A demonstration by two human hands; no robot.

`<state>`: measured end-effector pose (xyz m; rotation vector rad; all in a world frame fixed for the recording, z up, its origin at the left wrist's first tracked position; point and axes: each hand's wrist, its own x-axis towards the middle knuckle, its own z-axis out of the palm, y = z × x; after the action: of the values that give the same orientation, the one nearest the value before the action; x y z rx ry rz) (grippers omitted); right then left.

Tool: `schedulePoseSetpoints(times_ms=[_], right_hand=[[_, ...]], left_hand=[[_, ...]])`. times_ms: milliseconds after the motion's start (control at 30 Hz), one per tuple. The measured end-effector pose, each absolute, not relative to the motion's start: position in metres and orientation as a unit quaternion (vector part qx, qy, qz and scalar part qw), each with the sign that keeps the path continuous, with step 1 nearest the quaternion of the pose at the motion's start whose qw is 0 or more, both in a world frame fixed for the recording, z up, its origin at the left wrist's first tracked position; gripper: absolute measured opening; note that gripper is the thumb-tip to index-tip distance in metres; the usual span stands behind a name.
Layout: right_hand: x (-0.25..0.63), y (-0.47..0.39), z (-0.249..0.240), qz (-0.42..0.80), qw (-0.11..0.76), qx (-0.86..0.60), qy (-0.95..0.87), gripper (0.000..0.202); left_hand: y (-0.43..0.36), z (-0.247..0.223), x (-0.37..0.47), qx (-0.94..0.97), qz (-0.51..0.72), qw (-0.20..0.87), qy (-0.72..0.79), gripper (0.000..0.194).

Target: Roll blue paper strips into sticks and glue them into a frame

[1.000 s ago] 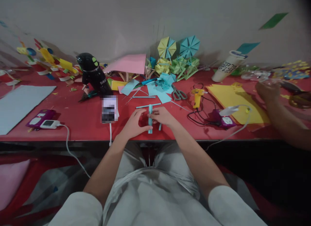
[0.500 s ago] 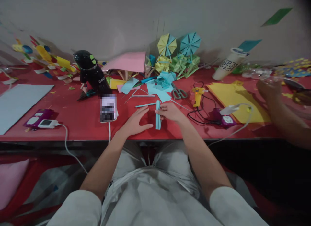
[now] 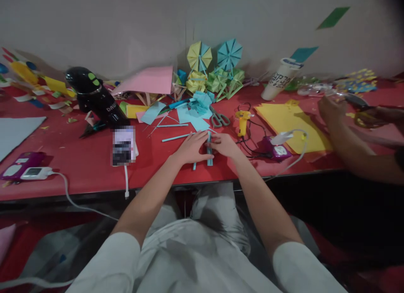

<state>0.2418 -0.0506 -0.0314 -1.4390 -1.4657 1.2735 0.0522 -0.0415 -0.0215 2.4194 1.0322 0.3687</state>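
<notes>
A folded light-blue paper strip [image 3: 210, 158] stands lengthwise between my hands near the table's front edge. My right hand [image 3: 223, 144] grips its right side with thumb and fingers. My left hand [image 3: 193, 148] lies at its left, fingers stretched out and thumb apart, with fingertips and thumb close to the strip. Part of a thin blue paper stick [image 3: 194, 166] shows below my left palm. Another blue stick [image 3: 175, 138] lies left of my left fingertips, and a third [image 3: 172, 125] lies farther back.
Scissors [image 3: 219, 118], a yellow glue gun [image 3: 242, 123] with black cable, and yellow sheets [image 3: 293, 127] lie beyond and right. A black bottle [image 3: 97, 97] and phone [image 3: 123, 146] are left. Paper umbrellas [image 3: 229, 54] stand behind. Another person's arm [image 3: 350, 137] reaches in at right.
My left hand has moved right, up against the blue strip. A blue stick end now shows below my left palm. The view has shifted to the right.
</notes>
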Motion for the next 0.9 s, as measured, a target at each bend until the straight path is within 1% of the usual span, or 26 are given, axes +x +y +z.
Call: schedulePoseSetpoints(times_ms=[133, 433, 567, 767, 900], right_hand=[[0.241, -0.045, -0.035, 0.471, 0.344, -0.550, -0.597, 0.039], [0.232, -0.038, -0.029, 0.474, 0.311, -0.569, -0.596, 0.031], [0.231, -0.037, -0.028, 0.442, 0.286, -0.589, -0.613, 0.027], [0.229, -0.039, -0.026, 0.407, 0.275, -0.614, -0.618, 0.033], [0.232, -0.038, -0.031, 0.407, 0.279, -0.599, -0.631, 0.035]], left_hand=[[-0.039, -0.021, 0.052, 0.884, 0.108, 0.234, 0.390, 0.096], [-0.040, -0.021, 0.046, 0.878, 0.103, 0.230, 0.408, 0.097], [-0.039, -0.022, 0.046, 0.878, 0.107, 0.232, 0.404, 0.094], [-0.039, -0.022, 0.048, 0.877, 0.115, 0.231, 0.406, 0.088], [-0.040, -0.021, 0.048, 0.876, 0.107, 0.226, 0.413, 0.087]])
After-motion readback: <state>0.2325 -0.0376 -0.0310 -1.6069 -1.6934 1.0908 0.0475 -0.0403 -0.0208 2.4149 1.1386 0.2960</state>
